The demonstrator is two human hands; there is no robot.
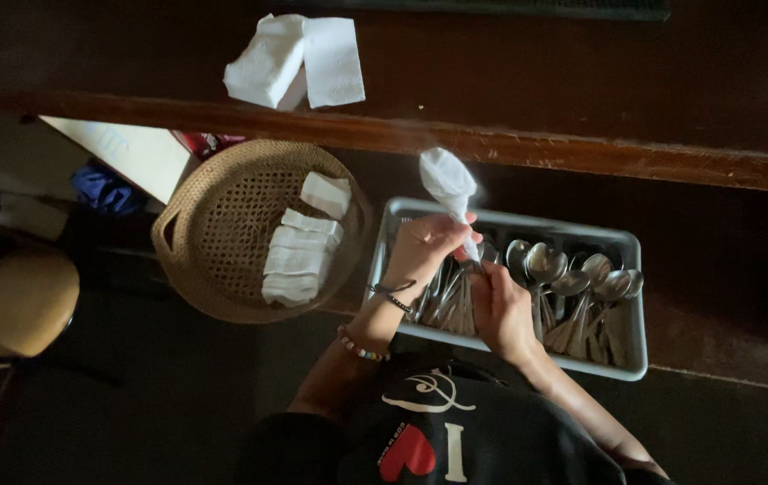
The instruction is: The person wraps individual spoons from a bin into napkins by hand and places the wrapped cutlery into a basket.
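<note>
Over a grey tray (637, 305) of cutlery, both hands meet at a single piece being wrapped. The left hand (421, 247) has its fingers (456, 226) closed around a white napkin (449, 184), which is twisted about the upper part of the piece and bulges out above the grip. The right hand (500, 310) is closed on the lower end of the same piece, just below the left hand; what kind of cutlery it is cannot be told, since napkin and fingers hide it. The wrapped piece stands nearly upright over the left half of the tray. The left wrist carries a dark band and a bead bracelet (362, 348).

In the tray, spoons (572, 278) lie bowl-up to the right, and more cutlery (451, 301), dim and partly covered by the hands, lies to the left. Just left of the tray sits a round woven basket (213, 224) with a handle; a row of finished white rolls (298, 256) lies inside it along its right wall. Tray and basket rest on a dark lower surface (725, 251). Beyond them runs a worn wooden ledge (581, 148), and on the dark surface behind it lies a loose stack of napkins (298, 61), well apart from the hands. A tan stool (16, 304) stands at far left.
</note>
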